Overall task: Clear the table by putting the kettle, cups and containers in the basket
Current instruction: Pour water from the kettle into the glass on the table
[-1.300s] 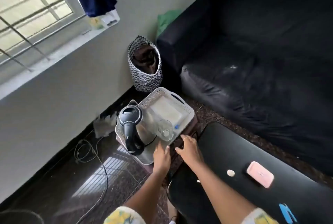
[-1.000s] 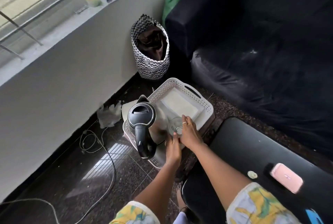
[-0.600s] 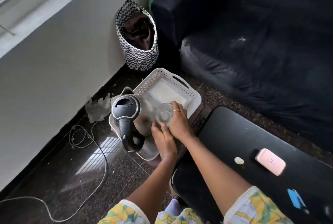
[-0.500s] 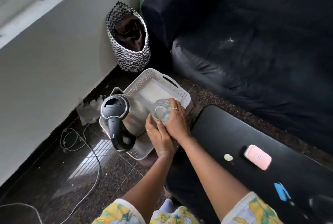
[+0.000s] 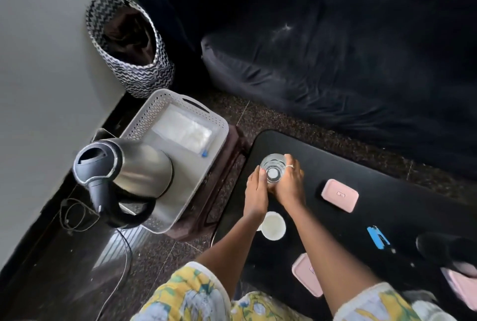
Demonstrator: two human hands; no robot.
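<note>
A clear glass cup stands over the left end of the black table, held between my left hand and my right hand. A steel kettle with a black handle stands in the near end of the white perforated basket, which rests on a low brown stool left of the table. A clear container lies in the basket's far end. On the table sit a white cup under my forearms, a pink container, and two more pink containers near the front edge.
A zigzag-patterned fabric bin stands against the wall beyond the basket. A dark sofa fills the far right. A cable trails over the glossy floor at left. A blue sticker marks the table, and a dark object sits at its right.
Both hands lifted the glass cup out of the basket and carried it right, over the table's left end. The camera view swung down and right.
</note>
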